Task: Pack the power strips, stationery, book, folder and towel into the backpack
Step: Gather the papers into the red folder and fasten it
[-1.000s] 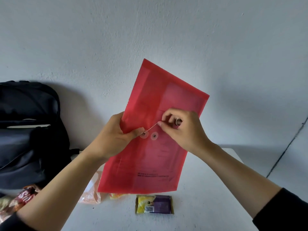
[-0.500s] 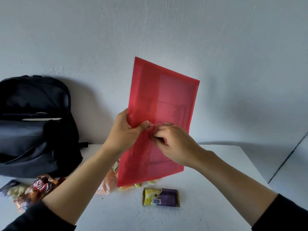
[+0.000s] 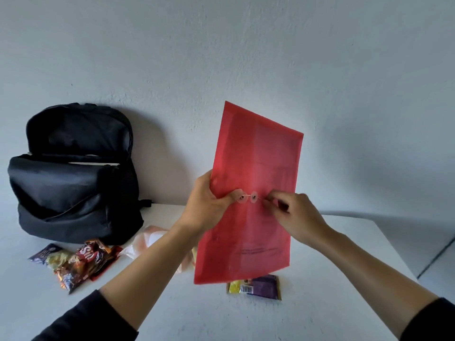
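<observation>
A pale wall [image 3: 246,57] fills most of what I see, and below it runs the white tabletop [image 3: 221,316]. On the tabletop's left, pushed back against the wall, stands the black backpack [image 3: 73,193]. It is upright with its top flap thrown back and the main compartment gaping. A pale flat edge [image 3: 93,163] shows inside the mouth, and I cannot tell what it is.

Well to the right of the backpack I hold the red folder [image 3: 258,156] in the air above the tabletop. It stands on end, tilted a little, its translucent face toward me with faint print low down. My left hand [image 3: 206,205] grips the folder's left edge, fingers curled behind and thumb pressed on the front just beside the closure. My right hand [image 3: 295,215] is closed in a pinch on the thin string [image 3: 262,200], which is drawn out to the right.

In front of the backpack lies a red-brown snack packet [image 3: 83,262], with a smaller dark-blue packet [image 3: 46,254] touching its left side. A clear plastic bag [image 3: 147,239] lies to its right, partly hidden by my left arm. A purple-and-yellow packet [image 3: 258,287] lies flat just below the folder's bottom edge.

Smallest of all are the two round discs [image 3: 242,198] on the folder's front — side by side, with the string running across them.
</observation>
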The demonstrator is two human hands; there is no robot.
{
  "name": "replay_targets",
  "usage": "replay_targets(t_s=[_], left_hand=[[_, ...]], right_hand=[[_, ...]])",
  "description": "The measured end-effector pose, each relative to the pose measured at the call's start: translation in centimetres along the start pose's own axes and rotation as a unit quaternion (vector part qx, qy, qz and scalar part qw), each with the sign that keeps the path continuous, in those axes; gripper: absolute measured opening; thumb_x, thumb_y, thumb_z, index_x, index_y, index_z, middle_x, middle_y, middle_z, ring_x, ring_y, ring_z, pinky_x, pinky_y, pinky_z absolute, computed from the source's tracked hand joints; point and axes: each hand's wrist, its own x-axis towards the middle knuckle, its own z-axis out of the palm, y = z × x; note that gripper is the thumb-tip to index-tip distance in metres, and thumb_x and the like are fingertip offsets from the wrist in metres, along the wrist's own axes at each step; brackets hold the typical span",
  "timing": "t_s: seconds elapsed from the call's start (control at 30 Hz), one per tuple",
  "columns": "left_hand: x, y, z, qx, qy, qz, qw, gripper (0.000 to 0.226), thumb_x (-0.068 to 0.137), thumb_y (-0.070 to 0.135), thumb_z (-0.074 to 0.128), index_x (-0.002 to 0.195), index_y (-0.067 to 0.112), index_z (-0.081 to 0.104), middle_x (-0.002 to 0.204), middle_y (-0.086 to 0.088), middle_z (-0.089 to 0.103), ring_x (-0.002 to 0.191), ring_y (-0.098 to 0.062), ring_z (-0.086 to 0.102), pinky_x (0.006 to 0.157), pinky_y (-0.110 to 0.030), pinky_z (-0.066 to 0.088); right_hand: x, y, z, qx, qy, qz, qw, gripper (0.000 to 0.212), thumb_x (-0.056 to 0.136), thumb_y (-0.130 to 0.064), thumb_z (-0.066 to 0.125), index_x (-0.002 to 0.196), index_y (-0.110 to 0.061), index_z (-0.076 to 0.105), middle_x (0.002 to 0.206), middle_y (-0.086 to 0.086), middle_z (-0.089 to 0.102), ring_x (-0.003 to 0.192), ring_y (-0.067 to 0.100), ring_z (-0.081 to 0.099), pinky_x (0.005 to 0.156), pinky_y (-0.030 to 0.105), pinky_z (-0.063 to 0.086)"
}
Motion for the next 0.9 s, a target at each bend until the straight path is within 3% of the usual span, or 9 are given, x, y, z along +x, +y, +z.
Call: replay_targets(t_s=[0.1,0.2,0.27,0.37,0.47,0.53,0.67,0.77,0.9], left_hand=[[1.1,0.4,-0.2,0.012,0.016,0.031,0.999,0.024,0.081,-0.005,0.082,0.092,0.010,0.067,0.079,0.005,0.073,0.066,0.003,0.068,0.065,-0.015,0.053],[2.5,1.1,-0.1,-0.008,0.043,0.055,0.998,0.024,0.083,-0.004,0.081,0.103,-0.003,0.068,0.091,-0.009,0.077,0.078,-0.012,0.074,0.076,-0.030,0.060],[2.9,1.5,0.2,-0.008,0.042,0.069,0.997,0.027,0.084,-0.002,0.080,0.108,0.000,0.068,0.095,-0.009,0.077,0.084,-0.014,0.074,0.083,-0.032,0.061],[2.5,1.4,0.5,0.033,0.001,0.101,0.994,0.025,0.086,-0.001,0.079,0.108,0.003,0.069,0.097,-0.008,0.078,0.087,-0.015,0.075,0.085,-0.035,0.061],[1.7,0.8,0.1,0.052,-0.041,0.095,0.993,0.018,0.088,0.002,0.078,0.103,0.006,0.069,0.086,-0.002,0.078,0.078,-0.010,0.075,0.076,-0.027,0.059],[1.7,1.3,-0.3,0.058,-0.026,0.096,0.993,0.019,0.088,0.005,0.079,0.100,0.015,0.068,0.087,0.002,0.077,0.076,-0.006,0.073,0.073,-0.024,0.057],[3.1,3.0,-0.7,-0.004,0.037,0.121,0.992,0.017,0.087,0.001,0.079,0.101,0.004,0.068,0.090,-0.002,0.078,0.080,-0.009,0.074,0.073,-0.025,0.058],[3.6,3.3,-0.5,-0.030,0.037,0.125,0.991,0.025,0.085,-0.003,0.078,0.095,0.018,0.068,0.084,0.010,0.078,0.080,-0.007,0.075,0.079,-0.027,0.058],[3.2,1.6,0.4,-0.027,0.029,0.091,0.995,0.026,0.083,0.003,0.082,0.105,0.004,0.070,0.099,-0.014,0.078,0.090,-0.025,0.076,0.090,-0.046,0.061]], right_hand=[[-0.4,-1.2,0.1,-0.013,-0.047,-0.022,0.999,0.019,0.104,-0.033,0.056,0.088,-0.031,0.066,0.054,-0.004,0.054,0.044,0.012,0.047,0.049,0.027,0.033],[-0.1,-3.6,-0.5,-0.075,-0.059,-0.087,0.992,0.015,0.106,-0.031,0.050,0.100,-0.031,0.064,0.062,-0.003,0.057,0.052,0.016,0.052,0.050,0.028,0.035],[0.6,-5.6,-1.1,-0.096,-0.024,-0.143,0.985,0.013,0.106,-0.027,0.049,0.108,-0.027,0.061,0.068,-0.003,0.060,0.055,0.016,0.054,0.053,0.032,0.039],[1.9,-7.0,-2.2,-0.112,0.051,-0.181,0.976,0.011,0.106,-0.030,0.050,0.099,-0.026,0.057,0.066,-0.004,0.058,0.056,0.018,0.054,0.055,0.037,0.042],[2.8,-5.7,-3.5,-0.070,0.109,-0.143,0.981,0.018,0.104,-0.032,0.055,0.088,-0.025,0.058,0.061,-0.008,0.056,0.053,0.016,0.053,0.053,0.034,0.044],[2.9,-4.0,-3.9,-0.092,0.137,-0.102,0.981,0.019,0.101,-0.034,0.060,0.085,-0.025,0.061,0.058,-0.007,0.057,0.051,0.016,0.052,0.051,0.033,0.041],[2.2,-2.0,-3.4,-0.090,0.084,-0.041,0.992,0.013,0.102,-0.034,0.056,0.095,-0.027,0.064,0.051,-0.004,0.049,0.048,0.019,0.048,0.052,0.033,0.038],[1.6,-3.8,-2.5,-0.107,0.013,-0.085,0.991,0.014,0.103,-0.027,0.054,0.098,-0.025,0.067,0.056,-0.005,0.050,0.048,0.012,0.045,0.054,0.035,0.039],[1.3,-6.6,-2.0,-0.133,0.002,-0.162,0.978,0.016,0.102,-0.024,0.053,0.110,-0.024,0.068,0.064,-0.014,0.046,0.055,0.017,0.050,0.056,0.037,0.041]])
